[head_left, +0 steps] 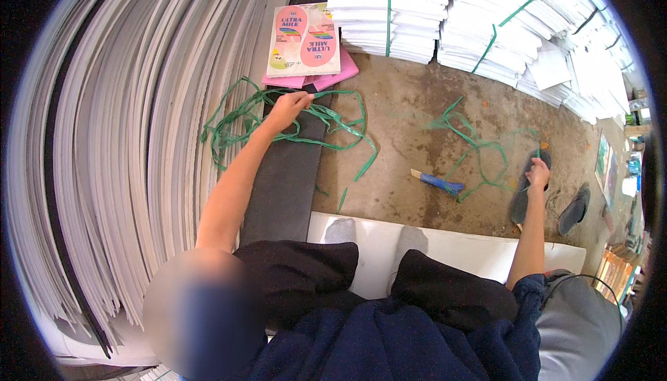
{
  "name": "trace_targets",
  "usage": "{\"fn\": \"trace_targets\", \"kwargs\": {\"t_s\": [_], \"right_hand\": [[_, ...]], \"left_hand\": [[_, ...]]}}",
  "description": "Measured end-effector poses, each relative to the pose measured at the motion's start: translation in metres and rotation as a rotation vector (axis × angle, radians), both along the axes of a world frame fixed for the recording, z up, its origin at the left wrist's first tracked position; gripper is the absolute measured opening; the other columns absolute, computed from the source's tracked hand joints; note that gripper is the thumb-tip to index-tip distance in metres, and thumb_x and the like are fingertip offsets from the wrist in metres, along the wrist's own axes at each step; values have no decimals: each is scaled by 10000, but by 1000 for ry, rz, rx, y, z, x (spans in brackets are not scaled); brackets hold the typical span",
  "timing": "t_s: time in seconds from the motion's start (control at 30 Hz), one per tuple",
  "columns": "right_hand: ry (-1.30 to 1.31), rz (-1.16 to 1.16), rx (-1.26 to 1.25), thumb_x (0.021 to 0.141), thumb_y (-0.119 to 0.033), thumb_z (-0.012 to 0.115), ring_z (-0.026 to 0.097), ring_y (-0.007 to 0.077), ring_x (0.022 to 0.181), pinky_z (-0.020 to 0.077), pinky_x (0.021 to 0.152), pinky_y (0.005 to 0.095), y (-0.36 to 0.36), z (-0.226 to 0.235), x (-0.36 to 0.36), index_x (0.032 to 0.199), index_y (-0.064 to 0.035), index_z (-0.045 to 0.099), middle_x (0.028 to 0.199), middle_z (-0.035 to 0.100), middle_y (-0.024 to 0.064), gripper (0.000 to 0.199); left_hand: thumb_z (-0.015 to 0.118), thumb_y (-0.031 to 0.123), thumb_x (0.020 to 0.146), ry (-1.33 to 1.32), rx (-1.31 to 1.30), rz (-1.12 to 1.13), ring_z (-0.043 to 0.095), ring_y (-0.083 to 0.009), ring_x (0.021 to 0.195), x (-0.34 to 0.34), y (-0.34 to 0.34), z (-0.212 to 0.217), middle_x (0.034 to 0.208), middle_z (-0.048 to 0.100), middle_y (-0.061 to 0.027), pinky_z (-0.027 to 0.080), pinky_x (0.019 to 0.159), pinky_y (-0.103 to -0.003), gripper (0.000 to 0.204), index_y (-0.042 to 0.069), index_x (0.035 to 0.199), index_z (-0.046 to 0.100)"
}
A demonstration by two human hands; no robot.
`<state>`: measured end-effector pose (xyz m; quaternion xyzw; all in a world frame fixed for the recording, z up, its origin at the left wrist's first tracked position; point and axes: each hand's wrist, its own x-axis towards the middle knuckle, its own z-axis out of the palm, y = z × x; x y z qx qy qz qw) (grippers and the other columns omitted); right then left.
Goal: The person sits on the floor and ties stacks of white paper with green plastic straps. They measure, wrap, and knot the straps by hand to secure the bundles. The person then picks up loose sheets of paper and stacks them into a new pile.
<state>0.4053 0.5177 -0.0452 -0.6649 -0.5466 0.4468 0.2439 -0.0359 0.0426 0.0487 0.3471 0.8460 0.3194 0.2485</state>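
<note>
My left hand (290, 109) is closed on green plastic twine (358, 134), whose loose loops spread to both sides of it. It hovers over a dark grey board (281, 179) beside a standing row of sheets. Out to the right, my right hand (537, 172) pinches an end of another green twine length (492, 146), which is partly blurred and trails across the floor. Between the hands lies a tool with a blue-wrapped handle (439, 181) and a pale tip; its exact kind is unclear. A printed pink and white carton sheet (306, 39) rests on pink pieces just beyond my left hand.
Tall sheets (160, 103) line the left side. White paper stacks (410, 6) tied with green straps stand along the back. Two dark sandals, one (575, 209) farther right, lie on the stained floor (389, 96). My socked feet rest on a white board (479, 252).
</note>
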Motion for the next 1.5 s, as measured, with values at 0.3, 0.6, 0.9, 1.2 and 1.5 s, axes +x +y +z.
{"fn": "trace_targets", "kwargs": {"t_s": [0.3,0.6,0.9,1.2,1.5], "right_hand": [[-90,570,66,839,-242,456,463,85,515,413,499,245,-42,30,-78,853,-97,616,655,553,15,216],[54,1293,113,830,-228,493,554,240,671,435,653,325,-200,130,-124,882,-46,570,789,589,122,205],[-619,978,248,750,-163,509,576,326,766,436,647,363,-101,-10,2,818,-8,587,790,601,172,186],[-779,465,149,792,-183,466,531,212,566,437,539,353,-18,-99,82,869,-29,573,617,531,85,204],[-842,652,635,716,-164,584,387,362,1032,359,847,430,-117,3,-21,1112,-54,434,1097,425,183,437]], "left_hand": [[492,256,830,-53,-37,-233,540,-152,683,39,60,-21,683,567,-89,418,642,-282,267,5,825,583],[420,379,869,-1287,137,-210,525,-178,873,147,163,8,948,562,-80,409,805,-323,410,37,1081,501],[475,222,826,-486,-39,42,535,-257,863,34,108,-52,844,562,-129,423,787,-363,257,34,980,560],[538,111,692,605,-293,-704,488,-276,978,67,50,-104,1023,518,-131,388,846,-361,340,24,1019,512],[511,174,742,912,-409,-638,514,-212,919,76,67,-142,908,549,-84,376,845,-362,204,81,923,514]]}}
